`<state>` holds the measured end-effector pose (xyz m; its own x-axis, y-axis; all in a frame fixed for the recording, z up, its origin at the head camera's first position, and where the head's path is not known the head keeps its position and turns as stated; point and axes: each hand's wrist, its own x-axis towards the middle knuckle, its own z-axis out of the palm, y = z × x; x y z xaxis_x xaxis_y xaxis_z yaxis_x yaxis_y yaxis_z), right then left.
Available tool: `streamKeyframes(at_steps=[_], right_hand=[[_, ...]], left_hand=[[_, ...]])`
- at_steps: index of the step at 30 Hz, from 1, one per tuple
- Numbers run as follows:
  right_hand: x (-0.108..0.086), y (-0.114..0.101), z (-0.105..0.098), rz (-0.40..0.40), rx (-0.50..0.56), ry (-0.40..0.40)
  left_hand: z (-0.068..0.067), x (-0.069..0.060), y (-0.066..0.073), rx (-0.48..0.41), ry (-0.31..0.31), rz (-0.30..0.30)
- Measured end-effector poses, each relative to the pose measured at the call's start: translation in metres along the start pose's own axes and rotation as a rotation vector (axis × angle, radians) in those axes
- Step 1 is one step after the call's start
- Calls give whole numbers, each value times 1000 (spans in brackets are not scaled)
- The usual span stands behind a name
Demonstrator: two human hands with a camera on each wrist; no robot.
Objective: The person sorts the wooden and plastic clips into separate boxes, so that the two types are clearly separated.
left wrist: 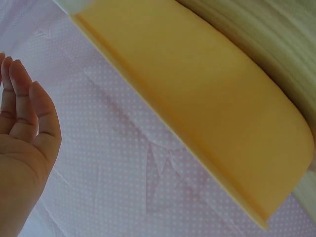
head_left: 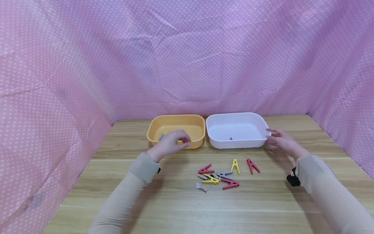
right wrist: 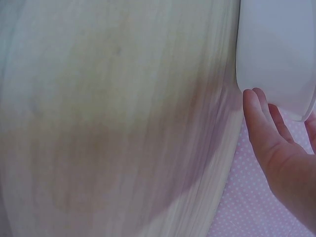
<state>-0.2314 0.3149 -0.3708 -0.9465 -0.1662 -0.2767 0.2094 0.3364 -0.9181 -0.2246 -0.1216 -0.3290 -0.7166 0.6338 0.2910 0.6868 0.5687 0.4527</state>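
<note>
Above the near rim of the yellow basin hovers my left hand, fingers loosely bent and holding nothing; in the left wrist view this hand is apart from the basin's wall. A teal clothespin lies in that basin. My right hand touches the right end of the white basin, its fingers extended; the right wrist view shows the hand with fingertips at the basin's corner. A small dark piece is in the white basin.
Nearer on the wooden table lie several clothespins: a red one, a yellow one, another red one, and a mixed cluster including a blue-grey one. A wooden one lies nearest. Pink dotted cloth hangs behind.
</note>
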Motion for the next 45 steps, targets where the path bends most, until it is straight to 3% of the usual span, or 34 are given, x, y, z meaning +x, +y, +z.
streamKeyframes(at_steps=[18,29,40,45], right_hand=[[1,1,0,-3,16,1],[2,1,-2,5,-9,-1],[1,2,0,-20,31,-3],[2,2,0,-19,31,0]], left_hand=[[28,-3,9,-2,-99,-36],[44,5,15,-95,-239,-67],[55,13,20,-76,-351,-86],[59,14,20,-127,-400,-143]])
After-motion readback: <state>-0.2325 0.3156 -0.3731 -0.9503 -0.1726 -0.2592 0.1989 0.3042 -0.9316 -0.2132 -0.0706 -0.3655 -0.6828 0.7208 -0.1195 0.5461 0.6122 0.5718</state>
